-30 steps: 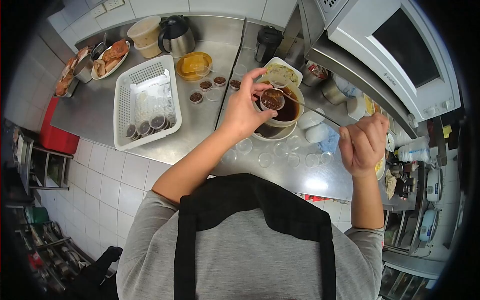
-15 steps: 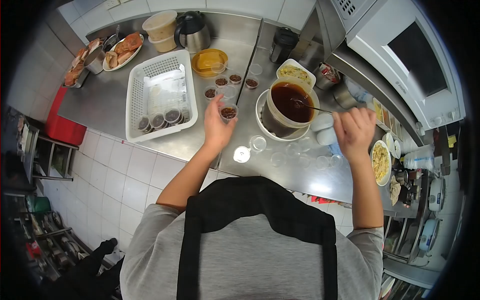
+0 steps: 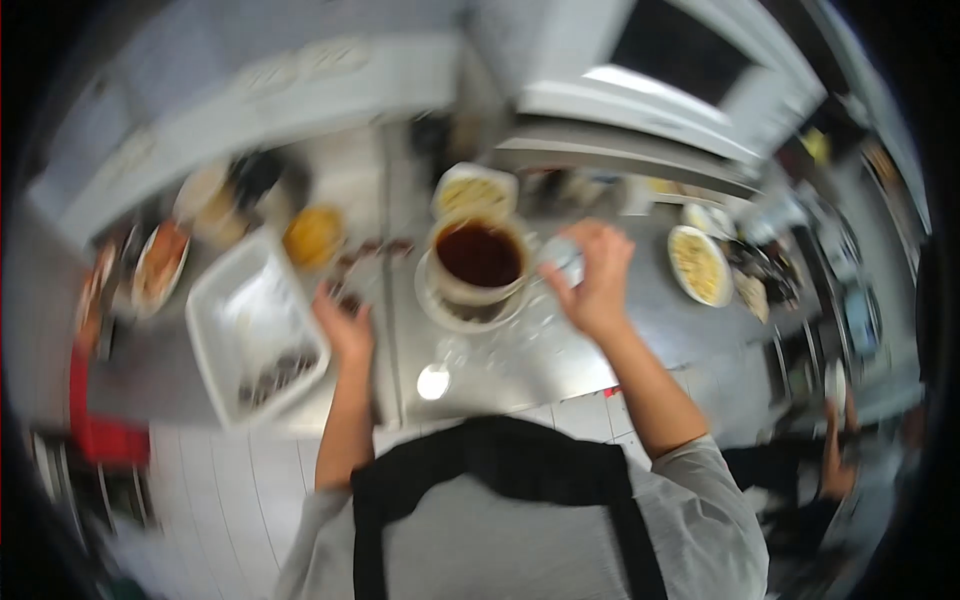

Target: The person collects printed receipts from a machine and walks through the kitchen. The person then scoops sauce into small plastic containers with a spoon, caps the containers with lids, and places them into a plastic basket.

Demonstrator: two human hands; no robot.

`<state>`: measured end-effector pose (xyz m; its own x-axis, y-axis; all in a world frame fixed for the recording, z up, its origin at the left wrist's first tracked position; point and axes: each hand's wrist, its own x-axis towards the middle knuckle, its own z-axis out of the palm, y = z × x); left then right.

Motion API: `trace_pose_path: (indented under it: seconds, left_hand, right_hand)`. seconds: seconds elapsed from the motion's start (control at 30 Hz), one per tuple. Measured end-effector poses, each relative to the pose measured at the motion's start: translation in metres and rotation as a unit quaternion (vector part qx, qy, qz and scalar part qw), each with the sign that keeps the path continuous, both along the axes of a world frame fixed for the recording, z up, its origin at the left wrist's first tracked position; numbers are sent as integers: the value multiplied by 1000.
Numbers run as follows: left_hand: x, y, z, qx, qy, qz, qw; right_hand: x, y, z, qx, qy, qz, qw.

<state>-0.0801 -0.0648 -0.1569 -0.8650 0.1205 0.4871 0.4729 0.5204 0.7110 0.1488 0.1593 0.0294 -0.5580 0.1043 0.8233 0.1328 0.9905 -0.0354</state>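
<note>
Motion blur softens the whole view. My left hand (image 3: 345, 325) has its thumb and fingers around a small clear cup of dark sauce (image 3: 350, 303), just right of the white basket. Several more filled sauce cups (image 3: 372, 246) stand beyond it. My right hand (image 3: 600, 275) is closed around the pale stack of plastic cups (image 3: 566, 262) beside the tub of dark brown liquid (image 3: 480, 255). The tub sits in a white bowl (image 3: 468, 318). No ladle handle can be made out in the blur.
A white basket (image 3: 205, 345) holding several dark-filled cups stands at left. Around it are a yellow dish (image 3: 313, 237) and a plate of orange-brown food (image 3: 162, 262). At right lies a dish of yellow food (image 3: 699, 265) below the microwave (image 3: 640, 95). Another person's arm (image 3: 835, 460) shows at far right.
The camera view has swung toward the right and blurred. My right hand has left the ladle handle and moved onto the cup stack. My left hand stays at the sauce cup.
</note>
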Motion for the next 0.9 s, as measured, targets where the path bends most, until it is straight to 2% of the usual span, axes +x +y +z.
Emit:
trace_pose_path:
  seconds: [0.03,0.07,0.13,0.2,0.37,0.47,0.57,0.63,0.73,0.83,0.9]
  left_hand:
    - [0,-5,3,-22,4,-10,1000]
    - [9,-6,15,-1,-44,-22,999]
    - [16,-16,16,-37,-5,-39,999]
    - [27,-14,22,4,7,-67,998]
    - [69,-12,60,43,8,-164,986]
    - [90,-13,86,8,120,-169,978]
    - [112,-5,111,-19,221,-88,971]
    - [121,10,124,46,276,-61,958]
    - [179,40,161,-53,336,85,937]
    - [243,92,183,-89,353,109,925]
    - [277,140,191,-88,367,70,923]
  right_hand:
    - [11,2,-3,-16,33,14,999]
    - [24,1,4,-11,55,24,998]
    - [53,9,25,-4,97,31,995]
    - [77,25,40,22,135,34,990]
    - [138,99,94,100,209,-70,970]
    - [173,157,129,156,240,-126,950]
    - [209,223,163,205,272,-171,924]
    - [234,277,182,231,285,-200,908]
    - [268,372,207,243,294,-248,890]
    - [290,486,213,204,272,-283,897]
    - [294,557,210,157,285,-274,905]
